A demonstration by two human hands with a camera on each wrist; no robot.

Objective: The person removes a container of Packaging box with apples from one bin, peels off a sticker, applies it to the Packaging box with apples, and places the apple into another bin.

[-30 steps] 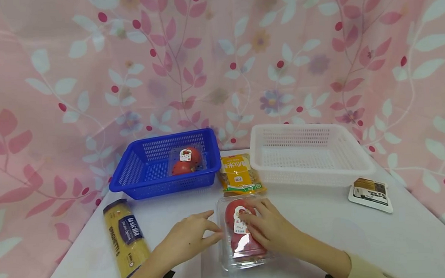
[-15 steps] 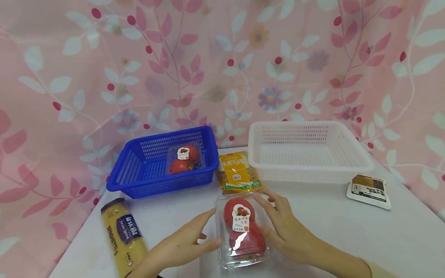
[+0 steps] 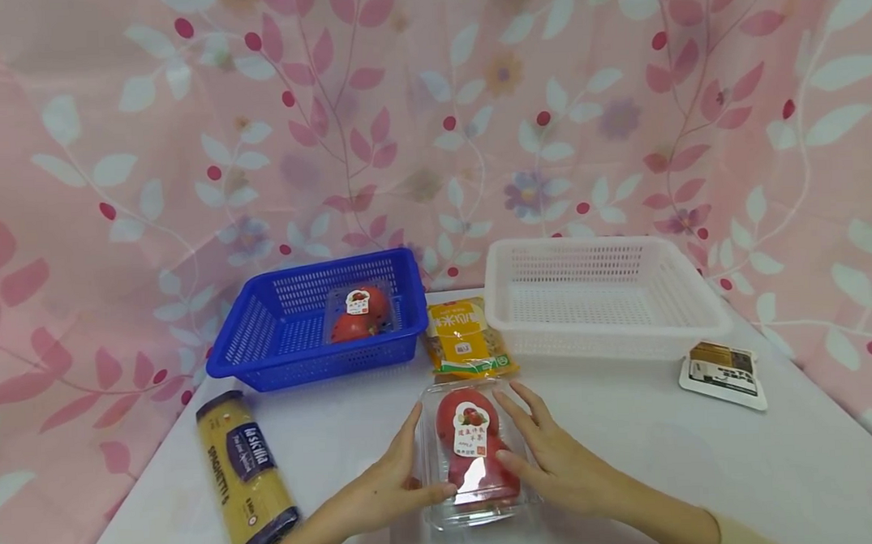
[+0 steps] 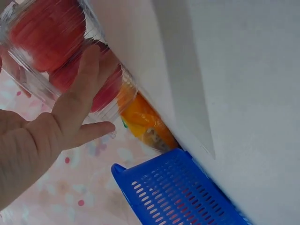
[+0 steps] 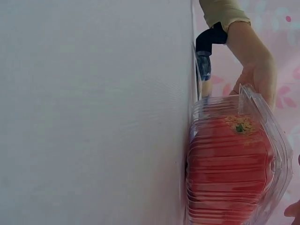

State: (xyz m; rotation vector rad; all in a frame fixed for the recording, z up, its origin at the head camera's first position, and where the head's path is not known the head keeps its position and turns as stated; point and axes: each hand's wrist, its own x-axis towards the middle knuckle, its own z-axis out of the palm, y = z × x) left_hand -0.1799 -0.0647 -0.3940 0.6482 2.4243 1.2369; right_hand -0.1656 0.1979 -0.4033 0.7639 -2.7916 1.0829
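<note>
A clear plastic box of red fruit (image 3: 468, 469) with a white label lies on the table in front of me. My left hand (image 3: 387, 489) holds its left side, thumb over the near left edge of the lid. On the opposite side my right hand (image 3: 565, 469) grips it, with the thumb on the lid and the fingers along the right edge. In the left wrist view, fingers of the left hand (image 4: 70, 108) lie against the box (image 4: 47, 37). The right wrist view shows the ribbed end of the box (image 5: 229, 164) down at the tabletop.
Behind stand a blue basket (image 3: 316, 366) with another fruit box (image 3: 357, 314) inside, and a white basket (image 3: 607, 339). A yellow food bag (image 3: 464, 340) lies between them. A spaghetti pack (image 3: 247, 475) is at left, a small white-edged packet (image 3: 721, 373) at right.
My right hand has moved from the top of the fruit box to its right side. My left hand has come in from the left and now touches the box.
</note>
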